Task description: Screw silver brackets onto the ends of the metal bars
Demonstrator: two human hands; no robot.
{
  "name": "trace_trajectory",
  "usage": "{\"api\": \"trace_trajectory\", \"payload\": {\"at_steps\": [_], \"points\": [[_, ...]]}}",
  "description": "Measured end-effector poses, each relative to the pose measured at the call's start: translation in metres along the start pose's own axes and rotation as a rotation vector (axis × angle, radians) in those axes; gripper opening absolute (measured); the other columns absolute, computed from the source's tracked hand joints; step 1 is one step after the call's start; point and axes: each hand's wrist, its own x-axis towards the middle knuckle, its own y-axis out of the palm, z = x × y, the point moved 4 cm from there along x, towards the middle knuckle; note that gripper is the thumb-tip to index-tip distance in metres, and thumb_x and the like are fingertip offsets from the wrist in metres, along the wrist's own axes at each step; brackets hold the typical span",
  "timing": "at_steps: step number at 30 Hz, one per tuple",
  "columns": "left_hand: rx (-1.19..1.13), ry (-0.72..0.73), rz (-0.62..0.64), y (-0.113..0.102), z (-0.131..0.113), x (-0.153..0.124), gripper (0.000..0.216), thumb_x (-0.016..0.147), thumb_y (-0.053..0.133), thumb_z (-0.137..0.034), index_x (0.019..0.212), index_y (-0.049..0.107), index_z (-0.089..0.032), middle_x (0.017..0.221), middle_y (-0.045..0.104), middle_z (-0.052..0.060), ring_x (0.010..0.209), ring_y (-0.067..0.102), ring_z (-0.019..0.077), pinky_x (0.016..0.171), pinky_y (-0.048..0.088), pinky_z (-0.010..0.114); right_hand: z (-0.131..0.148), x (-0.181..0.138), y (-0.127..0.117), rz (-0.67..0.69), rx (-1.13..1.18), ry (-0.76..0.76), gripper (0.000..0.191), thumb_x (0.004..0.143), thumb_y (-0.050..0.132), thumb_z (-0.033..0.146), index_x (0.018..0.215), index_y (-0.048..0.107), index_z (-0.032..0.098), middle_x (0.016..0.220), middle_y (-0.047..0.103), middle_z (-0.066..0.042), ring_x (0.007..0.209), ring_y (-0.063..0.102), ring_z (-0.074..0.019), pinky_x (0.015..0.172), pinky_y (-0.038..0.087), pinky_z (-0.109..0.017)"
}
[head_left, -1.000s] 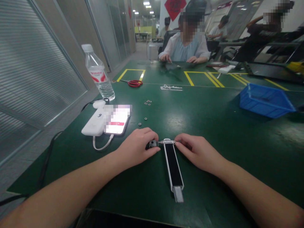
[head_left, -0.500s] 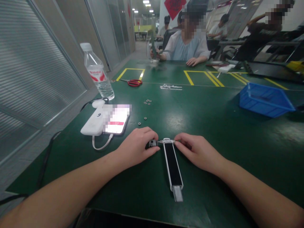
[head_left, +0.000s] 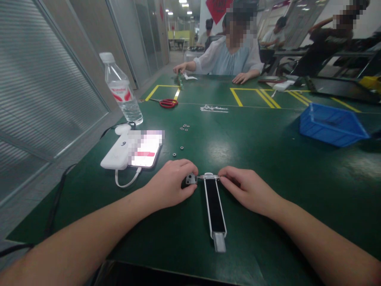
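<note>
Left hand (head_left: 172, 180) pinching a small block (head_left: 191, 179) | right hand (head_left: 245, 184) pinching one end of a rod (head_left: 210, 176) | black strip (head_left: 215, 208) between my hands, above tabletop (head_left: 268, 147) | strip's tail just swung slightly left, so I'm guessing it pivots

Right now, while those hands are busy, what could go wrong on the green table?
The left hand grips a small metal block while the right hand pinches the end of a metal rod; if either slips, the long black piece might swing.
The two loose metal rings near the left hand could get bumped and roll.
The bottle might topple onto the phone.
</note>
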Motion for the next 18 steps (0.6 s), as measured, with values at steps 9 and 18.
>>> {"api": "trace_trajectory", "payload": {"at_steps": [9, 18], "points": [[-0.064, 0.010, -0.011, 0.0003, 0.0018, 0.0022, 0.013, 0.081, 0.065, -0.016, 0.094, 0.061, -0.017, 0.103, 0.063, 0.006, 0.094, 0.060, 0.0196, 0.081, 0.051, 0.035, -0.0011, -0.0004, 0.0008, -0.006, -0.007, 0.006, 0.022, 0.093, 0.043, 0.030, 0.094, 0.062, 0.019, 0.075, 0.064, -0.003, 0.066, 0.057, -0.0161, 0.061, 0.040, -0.029], [-0.045, -0.002, -0.027, 0.0006, -0.0003, 0.0024, 0.011, 0.081, 0.065, -0.015, 0.091, 0.063, -0.018, 0.104, 0.064, 0.005, 0.095, 0.061, 0.0201, 0.086, 0.048, 0.038, 0.0003, 0.0001, 0.0011, -0.001, -0.032, -0.012, 0.021, 0.093, 0.044, 0.030, 0.092, 0.063, 0.019, 0.070, 0.062, -0.001, 0.063, 0.055, -0.0148, 0.058, 0.039, -0.027]]}}
